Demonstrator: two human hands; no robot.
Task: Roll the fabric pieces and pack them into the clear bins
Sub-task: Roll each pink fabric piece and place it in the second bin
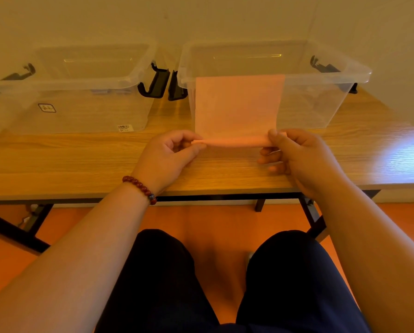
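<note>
In front of me stands a long wood-grain counter (81, 159) with a dark front edge. It is carried on black metal legs (11, 233) that slant down to a smooth orange floor (222, 227). Behind it rises a plain cream wall (201, 18), paler toward my right. Warm yellowish light fills the room, and a bright whitish glare (403, 150) lies on the counter's right end.
</note>
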